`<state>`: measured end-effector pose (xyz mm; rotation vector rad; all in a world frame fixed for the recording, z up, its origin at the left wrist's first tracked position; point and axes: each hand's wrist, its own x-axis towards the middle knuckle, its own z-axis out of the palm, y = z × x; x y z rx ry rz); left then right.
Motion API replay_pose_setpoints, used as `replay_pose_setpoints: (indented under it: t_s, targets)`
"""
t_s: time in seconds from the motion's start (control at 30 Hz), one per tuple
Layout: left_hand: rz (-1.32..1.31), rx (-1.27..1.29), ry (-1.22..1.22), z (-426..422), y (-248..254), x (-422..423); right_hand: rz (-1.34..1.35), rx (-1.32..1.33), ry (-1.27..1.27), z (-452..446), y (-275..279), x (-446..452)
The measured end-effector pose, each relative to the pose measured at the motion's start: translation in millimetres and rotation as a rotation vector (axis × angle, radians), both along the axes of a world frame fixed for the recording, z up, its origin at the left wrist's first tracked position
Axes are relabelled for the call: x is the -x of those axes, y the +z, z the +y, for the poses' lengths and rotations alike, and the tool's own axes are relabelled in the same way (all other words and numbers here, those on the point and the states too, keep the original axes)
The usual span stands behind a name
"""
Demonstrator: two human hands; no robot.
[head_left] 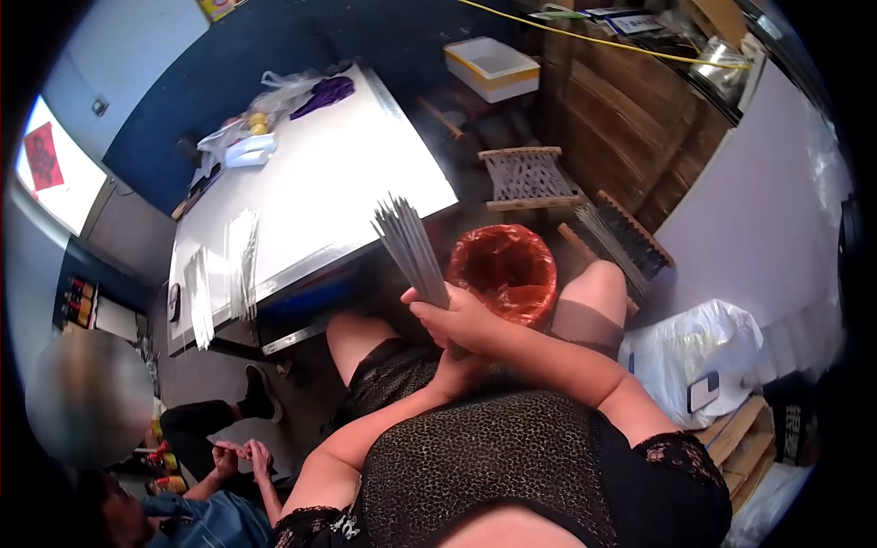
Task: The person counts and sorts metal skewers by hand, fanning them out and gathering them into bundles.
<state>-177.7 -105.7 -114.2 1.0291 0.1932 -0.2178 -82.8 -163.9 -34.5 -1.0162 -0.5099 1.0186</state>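
Observation:
A thick bundle of thin grey metal sticks stands tilted in front of me, its upper ends fanned a little. My right hand is wrapped round its lower part. Below, close against the lower end of the bundle, is my left hand, its fingers mostly hidden behind my right hand and wrist. Just right of the bundle, between my knees, stands a bin lined with a red plastic bag. Two more bunches of thin sticks lie on the white table at its left end.
Another person sits at lower left, hands together. Wooden racks stand beyond the bin. A white box is at the back. On my right are a plastic bag with a phone on it and a wooden crate.

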Motion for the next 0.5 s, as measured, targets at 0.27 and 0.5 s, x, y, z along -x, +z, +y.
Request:
replay_pose_setpoints:
  t_s: [0.27,0.5]
  targets:
    - [0.142,0.263,0.153,-7.7,-14.4,6.2,-0.208,0.079,0.060,1.6,-9.4,7.2]
    - [0.022,0.465,0.207,-12.3,-63.4,-4.2,-0.245,0.146,-0.015,1.5,-8.8,10.9]
